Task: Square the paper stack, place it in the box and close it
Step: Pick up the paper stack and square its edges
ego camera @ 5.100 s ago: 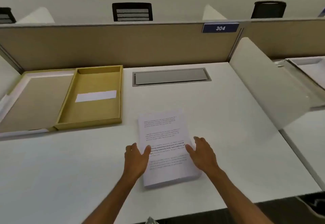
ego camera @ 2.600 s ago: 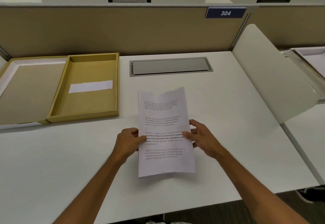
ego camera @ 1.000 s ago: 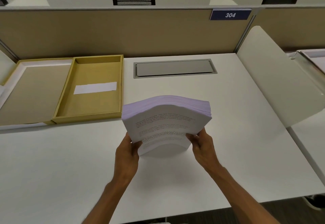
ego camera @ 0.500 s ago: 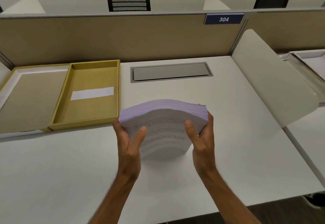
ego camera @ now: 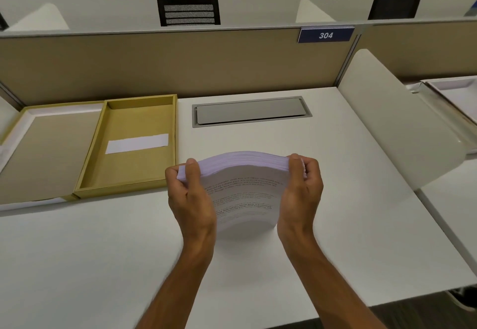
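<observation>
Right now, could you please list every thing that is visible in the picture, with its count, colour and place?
paper stack: one, white with printed text, stood on edge on the desk, bowed, held between both hands
box tray: one, mustard yellow, open, far left of desk, white label inside
box lid: one, tan inside, lying open left of the tray
desk: one, white
cable hatch: one, grey, set in the desk at the back
partition: one, beige, behind the desk
number plate 304: one, blue, on the partition
chairs: two, black, beyond the partition
left hand: grips stack's left edge
right hand: grips stack's right edge
</observation>
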Available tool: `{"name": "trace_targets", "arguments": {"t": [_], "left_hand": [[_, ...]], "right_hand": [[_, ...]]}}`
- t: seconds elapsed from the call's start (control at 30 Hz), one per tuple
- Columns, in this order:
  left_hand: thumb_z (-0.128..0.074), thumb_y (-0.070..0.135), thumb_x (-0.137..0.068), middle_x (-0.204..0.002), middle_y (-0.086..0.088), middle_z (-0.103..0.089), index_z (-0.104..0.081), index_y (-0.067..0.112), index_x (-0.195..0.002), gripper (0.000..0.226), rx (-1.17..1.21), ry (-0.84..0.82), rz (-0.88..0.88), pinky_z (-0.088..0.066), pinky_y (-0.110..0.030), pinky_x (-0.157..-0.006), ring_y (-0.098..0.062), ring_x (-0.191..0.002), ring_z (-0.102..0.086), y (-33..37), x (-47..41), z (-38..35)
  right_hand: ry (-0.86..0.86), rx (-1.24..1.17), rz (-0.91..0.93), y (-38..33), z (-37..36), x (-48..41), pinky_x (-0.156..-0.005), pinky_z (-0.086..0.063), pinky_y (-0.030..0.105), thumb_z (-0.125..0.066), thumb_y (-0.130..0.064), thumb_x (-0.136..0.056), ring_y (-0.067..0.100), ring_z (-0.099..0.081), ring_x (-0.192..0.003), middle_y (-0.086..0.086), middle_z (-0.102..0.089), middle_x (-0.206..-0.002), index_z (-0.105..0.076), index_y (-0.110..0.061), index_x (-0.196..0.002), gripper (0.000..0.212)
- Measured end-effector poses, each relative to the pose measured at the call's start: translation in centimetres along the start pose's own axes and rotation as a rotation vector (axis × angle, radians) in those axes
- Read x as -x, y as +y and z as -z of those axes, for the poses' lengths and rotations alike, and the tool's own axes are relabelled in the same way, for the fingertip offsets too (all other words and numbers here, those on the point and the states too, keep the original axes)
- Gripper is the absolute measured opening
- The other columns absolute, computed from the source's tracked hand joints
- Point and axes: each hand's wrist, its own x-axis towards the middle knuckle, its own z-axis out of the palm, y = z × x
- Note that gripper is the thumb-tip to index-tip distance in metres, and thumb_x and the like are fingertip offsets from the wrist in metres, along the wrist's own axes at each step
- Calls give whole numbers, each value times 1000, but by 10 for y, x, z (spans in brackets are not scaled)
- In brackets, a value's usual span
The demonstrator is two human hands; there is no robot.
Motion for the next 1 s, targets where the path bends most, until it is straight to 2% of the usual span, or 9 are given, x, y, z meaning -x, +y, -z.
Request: {"name": "trace_targets", "arguments": {"t": [0.2,0.27,0.37,0.47,0.63,0.7,0.77,0.9,1.0], "left_hand": [[-38,50,-98,-82,-1,-57,-46,41,-77,24,-16,42,17,-44,-10,-44,-13,-73,-56,2,-2,-2],[-39,47,-99,-81,1,-56,-46,40,-78,23,-26,44,13,-44,-12,-44,-13,-72,-56,3,-2,-2],[-39,48,-97,-77,2,-54,-47,34,-76,27,-38,42,25,-43,-19,-49,-13,-70,-53,3,-3,-2],[-38,51,-96,-73,3,-53,-46,30,-74,31,-56,44,5,-42,-24,-51,-12,-68,-52,2,-3,-2],[-36,72,-85,-73,6,-56,-48,35,-78,40,11,-56,16,-46,-17,-48,-9,-67,-57,3,-7,2],[-39,82,-77,-77,7,-59,-49,34,-90,51,59,-169,9,-50,-16,-53,-3,-69,-60,1,-10,9],[-50,81,-74,-86,12,-65,-50,37,-100,52,63,-276,-21,-52,-15,-60,-1,-78,-63,-6,-11,21],[-71,49,-81,-107,20,-67,-52,39,-113,38,-70,-384,-30,-57,-18,-77,-4,-105,-63,-35,-10,48],[-66,37,-85,-109,22,-67,-56,42,-110,28,-168,-352,-62,-55,-15,-85,-6,-109,-64,-50,-8,57]], "right_hand": [[6,38,-11,0,-1,-6,-62,-45,28,-52,-42,-90,10,-54,-74,-12,-59,-80,-58,-26,-85,18],[7,30,-25,1,-1,-8,-62,-45,26,-52,-42,-89,8,-55,-75,-13,-60,-82,-59,-27,-87,16],[-33,22,-13,2,-1,-10,-55,-45,16,-51,-41,-89,-2,-56,-68,-20,-62,-78,-65,-25,-88,22],[-76,22,0,4,0,-11,-52,-46,17,-49,-44,-90,2,-58,-67,-14,-63,-77,-68,-26,-86,27],[-167,13,9,4,4,-15,-52,-44,15,-48,-54,-92,3,-55,-61,-10,-59,-70,-62,-21,-79,38],[-243,18,43,5,10,-18,-56,-47,14,-50,-66,-90,5,-58,-67,-6,-63,-78,-64,-16,-89,52],[-345,35,106,8,22,-22,-64,-49,16,-50,-75,-85,6,-60,-76,-4,-66,-88,-63,-15,-99,63],[-498,161,121,27,53,-27,-83,-50,26,-55,-84,-72,15,-65,-106,-1,-68,-115,-58,-20,-121,80],[-584,200,67,42,70,-27,-92,-49,29,-63,-86,-62,17,-60,-124,-3,-63,-130,-53,-24,-132,94]]}}
